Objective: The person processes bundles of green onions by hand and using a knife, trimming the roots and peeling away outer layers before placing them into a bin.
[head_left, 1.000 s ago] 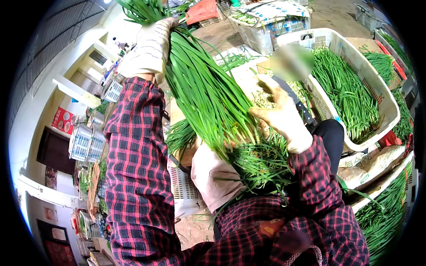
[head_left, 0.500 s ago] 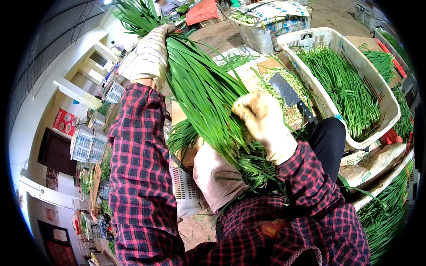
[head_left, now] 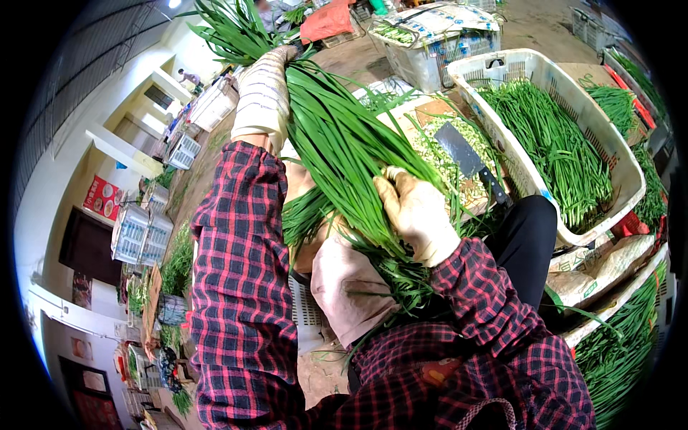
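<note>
A long bundle of green garlic chives [head_left: 351, 150] slants across the middle, its leafy tips up at the far left. My left hand [head_left: 261, 93], in a white striped glove, is closed around the bundle near the tips. Lower down, my right hand [head_left: 416, 211], also gloved, has its fingers curled on the stem ends at the bundle's right edge. Beside that hand a cleaver [head_left: 460, 149] with a black handle lies on a heap of cut pale stem ends [head_left: 433, 129]. More loose chives [head_left: 304, 218] hang below the bundle, over a pale cloth on my knee.
A white plastic crate [head_left: 473, 75] full of chives stands to the right. More chives [head_left: 616, 365] lie at the lower right by a pale sack [head_left: 595, 269]. A lidded white crate [head_left: 433, 61] and a red cloth [head_left: 328, 20] are farther back. White baskets [head_left: 143, 236] stand at left.
My left hand and the bundle have shifted right. My right hand has moved slightly down and left, and its fingers now lie on the bundle's stem ends.
</note>
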Motion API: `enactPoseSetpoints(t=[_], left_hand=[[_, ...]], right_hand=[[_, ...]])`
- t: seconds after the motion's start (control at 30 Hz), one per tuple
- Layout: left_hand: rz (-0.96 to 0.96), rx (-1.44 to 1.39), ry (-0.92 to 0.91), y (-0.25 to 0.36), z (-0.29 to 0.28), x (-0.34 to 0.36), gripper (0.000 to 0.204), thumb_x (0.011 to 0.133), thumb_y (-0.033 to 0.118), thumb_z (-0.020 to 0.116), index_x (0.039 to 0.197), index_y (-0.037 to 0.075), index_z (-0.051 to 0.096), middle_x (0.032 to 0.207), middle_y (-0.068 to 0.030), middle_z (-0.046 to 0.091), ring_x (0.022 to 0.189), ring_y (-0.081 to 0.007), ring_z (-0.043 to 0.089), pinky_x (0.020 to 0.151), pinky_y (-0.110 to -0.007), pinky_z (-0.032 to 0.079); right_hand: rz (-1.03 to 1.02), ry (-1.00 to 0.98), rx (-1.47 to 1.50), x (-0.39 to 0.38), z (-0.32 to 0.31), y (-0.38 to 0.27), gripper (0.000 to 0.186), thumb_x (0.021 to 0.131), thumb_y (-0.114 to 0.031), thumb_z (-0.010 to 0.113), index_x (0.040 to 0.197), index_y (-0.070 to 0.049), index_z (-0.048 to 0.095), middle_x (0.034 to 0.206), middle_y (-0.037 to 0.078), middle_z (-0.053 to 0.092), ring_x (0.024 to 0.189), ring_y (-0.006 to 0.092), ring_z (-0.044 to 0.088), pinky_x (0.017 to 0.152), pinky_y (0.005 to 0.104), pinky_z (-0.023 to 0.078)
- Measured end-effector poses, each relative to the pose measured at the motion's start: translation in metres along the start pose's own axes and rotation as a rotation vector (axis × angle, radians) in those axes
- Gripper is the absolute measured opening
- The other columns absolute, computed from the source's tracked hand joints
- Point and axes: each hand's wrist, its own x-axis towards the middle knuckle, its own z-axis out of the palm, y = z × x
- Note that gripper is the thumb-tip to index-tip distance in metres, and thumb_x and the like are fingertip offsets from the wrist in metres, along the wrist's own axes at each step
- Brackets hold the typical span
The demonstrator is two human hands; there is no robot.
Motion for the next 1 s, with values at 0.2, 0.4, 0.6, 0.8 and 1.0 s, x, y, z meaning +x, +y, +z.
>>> enactPoseSetpoints(t=[0.2, 0.4, 0.6, 0.8, 1.0], left_hand=[[0.138, -0.057, 0.037, -0.029, 0.000, 0.009, 0.034, 0.080, 0.030, 0.061, 0.096, 0.000, 0.065, 0.090, -0.0092, 0.063, 0.077, -0.0166, 0.055, 0.074, -0.029, 0.044], [-0.134, -0.473, 0.103, -0.025, 0.022, 0.007, 0.023, 0.077, 0.024, 0.064, 0.087, 0.003, 0.064, 0.079, -0.0075, 0.062, 0.064, -0.0172, 0.055, 0.062, -0.029, 0.046], [0.069, -0.160, 0.085, -0.056, 0.003, 0.008, 0.033, 0.078, 0.030, 0.061, 0.097, 0.003, 0.064, 0.093, -0.0098, 0.061, 0.079, -0.0181, 0.054, 0.073, -0.030, 0.043], [-0.212, -0.491, 0.154, -0.045, -0.014, 0.005, 0.031, 0.080, 0.029, 0.060, 0.097, 0.003, 0.064, 0.086, -0.0076, 0.061, 0.074, -0.0167, 0.054, 0.069, -0.029, 0.045], [-0.341, -0.505, 0.270, -0.053, -0.041, 0.016, 0.032, 0.075, 0.029, 0.066, 0.090, 0.002, 0.064, 0.085, -0.0090, 0.061, 0.071, -0.0188, 0.053, 0.068, -0.029, 0.044]], right_hand=[[0.337, -0.064, 0.091, -0.002, -0.003, 0.000, 0.039, 0.086, -0.040, 0.051, 0.102, -0.006, 0.059, 0.075, 0.019, 0.063, 0.075, 0.0340, 0.062, 0.066, 0.0408, 0.048], [0.765, -0.154, 1.066, 0.022, 0.011, 0.016, 0.011, 0.086, -0.017, 0.061, 0.085, -0.006, 0.062, 0.051, -0.003, 0.052, 0.035, 0.0050, 0.040, 0.033, 0.0199, 0.029], [0.404, -0.400, 1.394, 0.035, -0.068, -0.013, 0.013, 0.089, -0.015, 0.053, 0.088, -0.004, 0.059, 0.056, -0.001, 0.053, 0.047, 0.0066, 0.047, 0.046, 0.0185, 0.037], [0.520, -0.751, 1.454, -0.036, -0.100, 0.030, 0.014, 0.086, -0.016, 0.055, 0.086, -0.003, 0.060, 0.063, 0.007, 0.058, 0.053, 0.0167, 0.055, 0.049, 0.0251, 0.043], [0.137, -0.783, -0.056, -0.068, -0.031, 0.014, 0.034, 0.075, -0.033, 0.066, 0.098, -0.009, 0.063, 0.072, 0.018, 0.062, 0.073, 0.0341, 0.062, 0.064, 0.0389, 0.049]])
